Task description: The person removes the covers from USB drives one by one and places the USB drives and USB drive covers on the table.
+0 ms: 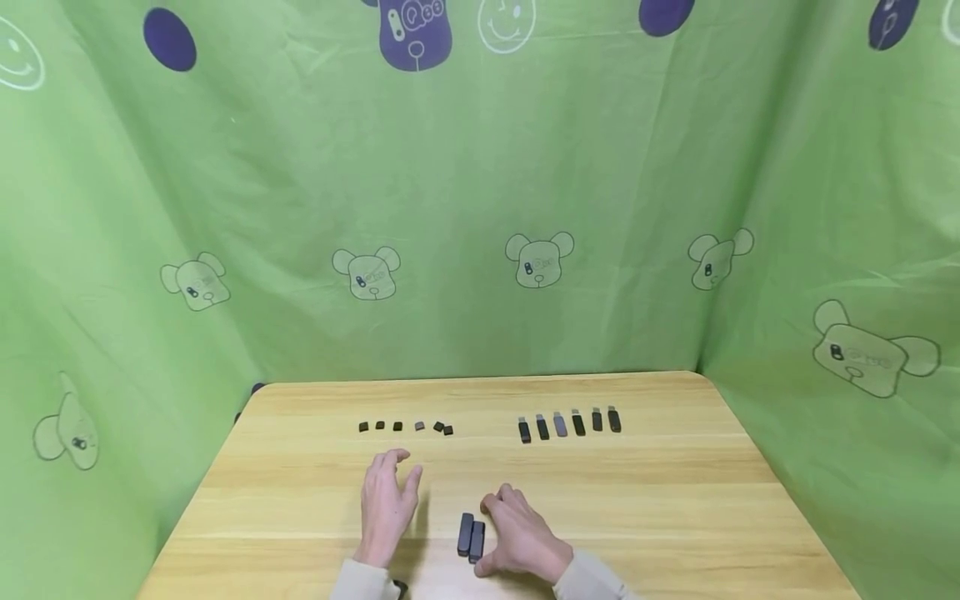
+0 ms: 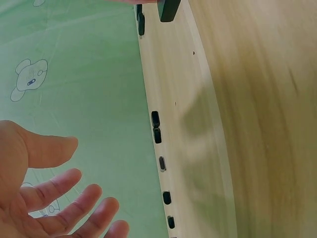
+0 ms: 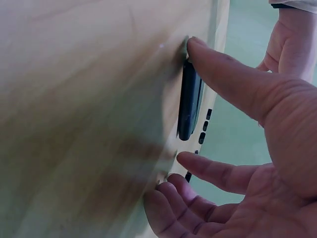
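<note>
Two dark, long blocks, like capped flash drives, lie side by side near the front of the table: a left block [image 1: 466,534] and a right block [image 1: 477,543]. My right hand [image 1: 521,537] spreads around the right block from its right side. In the right wrist view, the thumb is at one end of a dark block [image 3: 188,101], and whether it touches is unclear; the index fingertip stands apart from the other end. My left hand [image 1: 386,504] hovers left of the blocks, fingers loosely bent and holding nothing; its palm [image 2: 20,213] shows in the left wrist view.
Several small dark caps [image 1: 397,426] form a row at the back left of the wooden table [image 1: 675,500]. Several uncapped flash drives [image 1: 560,425] stand in a row at the back right, connectors pointing away. Green curtains [image 1: 465,167] surround the table's back and sides.
</note>
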Demonstrator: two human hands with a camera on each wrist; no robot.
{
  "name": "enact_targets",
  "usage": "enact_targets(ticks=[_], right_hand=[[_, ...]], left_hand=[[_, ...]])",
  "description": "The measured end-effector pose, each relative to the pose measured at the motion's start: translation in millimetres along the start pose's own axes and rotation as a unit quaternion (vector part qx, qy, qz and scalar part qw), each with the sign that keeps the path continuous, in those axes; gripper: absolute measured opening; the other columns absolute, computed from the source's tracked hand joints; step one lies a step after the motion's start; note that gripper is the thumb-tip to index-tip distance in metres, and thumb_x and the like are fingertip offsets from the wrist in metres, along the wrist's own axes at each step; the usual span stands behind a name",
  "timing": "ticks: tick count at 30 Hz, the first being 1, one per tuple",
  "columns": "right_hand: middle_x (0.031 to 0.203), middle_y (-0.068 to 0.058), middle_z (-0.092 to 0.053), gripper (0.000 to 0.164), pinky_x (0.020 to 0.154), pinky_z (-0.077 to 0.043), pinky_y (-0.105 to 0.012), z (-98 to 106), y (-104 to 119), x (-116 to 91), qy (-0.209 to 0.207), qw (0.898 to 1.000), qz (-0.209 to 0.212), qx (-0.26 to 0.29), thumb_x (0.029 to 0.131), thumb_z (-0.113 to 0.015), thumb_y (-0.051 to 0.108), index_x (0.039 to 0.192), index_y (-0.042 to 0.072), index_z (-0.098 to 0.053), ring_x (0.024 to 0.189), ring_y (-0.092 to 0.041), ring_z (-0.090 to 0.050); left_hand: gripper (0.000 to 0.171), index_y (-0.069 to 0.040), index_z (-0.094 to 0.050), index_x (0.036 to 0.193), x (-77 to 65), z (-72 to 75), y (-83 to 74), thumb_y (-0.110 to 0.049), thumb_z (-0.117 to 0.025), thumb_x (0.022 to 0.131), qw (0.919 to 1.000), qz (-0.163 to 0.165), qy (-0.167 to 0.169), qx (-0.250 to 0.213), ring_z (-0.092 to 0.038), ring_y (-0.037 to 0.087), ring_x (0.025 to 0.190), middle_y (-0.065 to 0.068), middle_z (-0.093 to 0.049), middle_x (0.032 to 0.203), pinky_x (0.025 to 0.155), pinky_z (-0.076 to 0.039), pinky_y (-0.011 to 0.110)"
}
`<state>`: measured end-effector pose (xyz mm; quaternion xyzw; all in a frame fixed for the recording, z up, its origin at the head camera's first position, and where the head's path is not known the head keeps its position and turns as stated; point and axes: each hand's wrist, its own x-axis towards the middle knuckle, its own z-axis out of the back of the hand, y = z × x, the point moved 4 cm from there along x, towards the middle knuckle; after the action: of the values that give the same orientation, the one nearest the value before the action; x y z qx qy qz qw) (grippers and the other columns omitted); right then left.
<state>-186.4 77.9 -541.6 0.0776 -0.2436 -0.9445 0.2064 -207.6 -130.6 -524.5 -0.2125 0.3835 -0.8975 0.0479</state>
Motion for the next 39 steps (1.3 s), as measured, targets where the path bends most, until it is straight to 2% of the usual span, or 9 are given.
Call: enact_targets(ticks=[5,8,17,23,27,30,33,39], right_hand=[[0.099,0.002,-0.051,0.069,0.072,-0.049,-0.026,0,1,0,-0.004,1.0,0.007,0.001,0.058,-0.094,0.038,0.113,0.007,-0.066,0.09,-0.014,-0.046],[0.099,0.002,-0.051,0.067,0.07,-0.048,-0.026,1,1,1,-0.003,1.0,0.005,0.002,0.061,-0.093,0.037,0.114,0.006,-0.065,0.09,-0.014,-0.046],[0.099,0.002,-0.053,0.064,0.077,-0.053,-0.03,1,1,3,-0.004,1.0,0.004,-0.012,0.065,-0.091,0.036,0.114,0.004,-0.066,0.089,-0.013,-0.049],[0.099,-0.002,-0.057,0.061,0.078,-0.053,-0.034,7,-2,6,-0.005,1.0,-0.006,0.016,0.066,-0.091,0.034,0.11,0.0,-0.066,0.089,-0.015,-0.051],[0.107,-0.008,-0.06,0.062,0.087,-0.056,-0.043,21,-3,10,-0.014,0.999,-0.02,0.049,0.069,-0.09,0.033,0.115,0.0,-0.064,0.095,-0.02,-0.056],[0.114,-0.011,-0.061,0.064,0.093,-0.056,-0.049,35,1,13,-0.034,0.997,-0.016,0.062,0.072,-0.089,0.031,0.121,0.0,-0.063,0.102,-0.023,-0.06],[0.117,-0.01,-0.06,0.065,0.09,-0.057,-0.044,53,7,15,-0.061,0.996,-0.012,0.059,0.074,-0.088,0.031,0.125,0.001,-0.062,0.102,-0.022,-0.06],[0.12,-0.004,-0.059,0.064,0.083,-0.055,-0.032,83,21,15,-0.116,0.991,0.004,0.059,0.076,-0.088,0.03,0.129,0.006,-0.06,0.099,-0.015,-0.058]], left_hand=[[0.03,0.0,-0.066,0.116,-0.8,-1.8,-0.5,-0.012,-0.073,0.09,1.0,0.006,0.006,-0.001,-0.065,0.036,0.107,0.02,-0.069,0.118,0.091,-0.055,0.053],[0.029,0.0,-0.067,0.116,-1.3,-3.5,-0.3,-0.012,-0.072,0.09,0.9999,0.007,0.01,0.0,-0.065,0.036,0.106,0.02,-0.069,0.117,0.091,-0.055,0.053],[0.026,-0.001,-0.068,0.113,-3.5,-7.1,1.9,-0.011,-0.073,0.09,0.9999,0.008,0.015,-0.001,-0.065,0.037,0.111,0.02,-0.069,0.118,0.096,-0.053,0.055],[0.02,-0.002,-0.069,0.107,-3.8,-6.2,-1.6,-0.011,-0.073,0.089,0.9999,0.006,0.01,0.001,-0.065,0.036,0.107,0.019,-0.07,0.114,0.094,-0.054,0.054],[0.013,-0.004,-0.071,0.1,-3.3,-4.5,-6.3,-0.012,-0.074,0.089,1.0,-0.002,0.001,-0.005,-0.065,0.034,0.104,0.017,-0.071,0.111,0.092,-0.054,0.053],[0.01,-0.006,-0.072,0.097,-1.9,-2.6,-13.9,-0.014,-0.073,0.091,0.9997,-0.011,0.002,-0.022,-0.065,0.034,0.106,0.016,-0.071,0.11,0.094,-0.052,0.054],[0.008,-0.008,-0.072,0.095,0.1,-1.0,-25.1,-0.015,-0.072,0.092,0.9987,-0.026,0.009,-0.043,-0.065,0.034,0.106,0.015,-0.072,0.109,0.097,-0.051,0.055],[0.012,-0.009,-0.073,0.096,4.3,1.1,-49.4,-0.019,-0.067,0.096,0.9939,-0.049,0.051,-0.085,-0.065,0.033,0.111,0.013,-0.073,0.112,0.1,-0.049,0.056]])
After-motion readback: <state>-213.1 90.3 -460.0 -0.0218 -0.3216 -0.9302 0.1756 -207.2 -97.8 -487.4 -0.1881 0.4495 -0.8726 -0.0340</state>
